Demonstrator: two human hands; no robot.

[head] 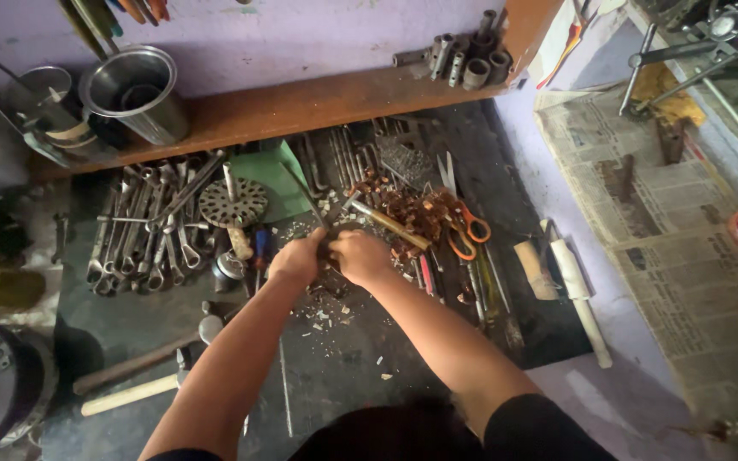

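A small dark part [328, 249] is held between the left hand [297, 259] and the right hand [360, 256], low over the middle of the dark bench [130, 341]. Both grips are clenched around it, knuckles nearly touching, so most of it is hidden and its exact shape cannot be told. It is judged to be rigid and fairly light, probably metal and possibly greasy, so a firm hold at both ends, as shown, seems fitting. Pale chips and shavings [335, 318] are scattered on the bench just below the hands.

A row of spanners [143, 230] lies to the left, with a round perforated disc [232, 202] beside it. Orange-handled scissors [463, 224] rest to the right, next to a heap of brownish scraps [407, 209]. A hammer [151, 354] lies near the left forearm.

No packages or labels are seen clearly. Sheets of newspaper [642, 213] are spread flat along the right side, grey with dark print blocks. A steel cup [134, 90] stands on the wooden shelf [318, 102], where dark sockets [463, 60] are grouped.
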